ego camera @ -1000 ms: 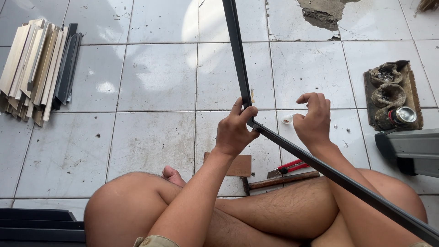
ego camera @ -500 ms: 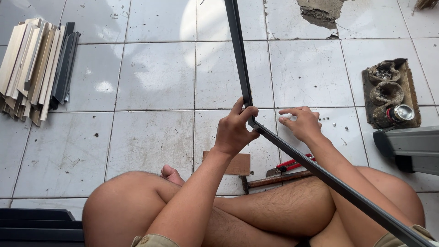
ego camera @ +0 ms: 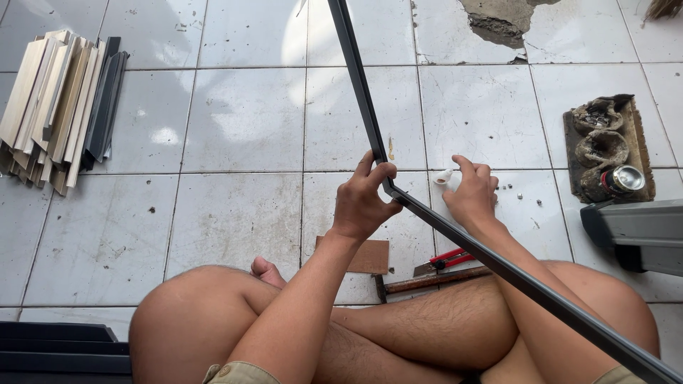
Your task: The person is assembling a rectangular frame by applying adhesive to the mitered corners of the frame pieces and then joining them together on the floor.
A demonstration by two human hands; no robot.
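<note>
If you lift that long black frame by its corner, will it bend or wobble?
Probably stiff: the black frame keeps straight lines while the left hand grips only its corner. Likely light, since one hand holds it. Its long bars may sway at the far ends.

Stacked wooden strips point(ego camera: 53, 107), red-handled pliers point(ego camera: 445, 259)

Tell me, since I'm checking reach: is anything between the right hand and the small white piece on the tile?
Nothing visible does. The right hand sits on the tiled floor with its fingertips right at the small white piece. The dark frame corner, gripped by the left hand, lies just to the left, not between them.
</note>
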